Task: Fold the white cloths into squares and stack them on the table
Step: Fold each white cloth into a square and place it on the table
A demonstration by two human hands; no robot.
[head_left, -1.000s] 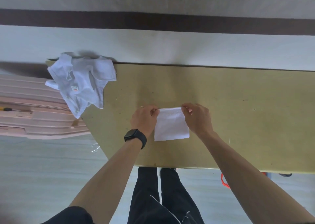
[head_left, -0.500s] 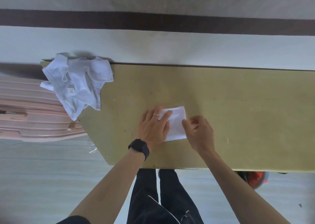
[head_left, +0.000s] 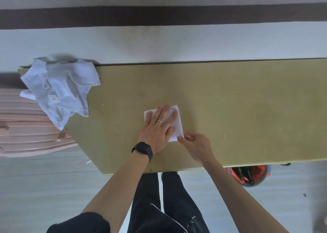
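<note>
1. The folded cloth, a small white near-square, lies flat on the olive-tan table, a little left of the middle and closer to the near edge than the far one.
2. The left hand lies palm-down on the folded cloth, fingers straight and slightly spread, pressing it flat and covering most of its left half. A ring sits on 1 finger and a black watch on the wrist.
3. The right hand rests on the table at the cloth's near right corner, fingers curled, thumb and forefinger pinching that corner.
4. A heap of unfolded white cloths lies crumpled on the far left corner of the table, hanging partly over the edge, well apart from the folded piece. A small red-and-white label shows on 1 of them.
5. A pink ribbed suitcase stands beside the table on the left.
6. A bin with a red liner shows below the near table edge, on the right.
</note>
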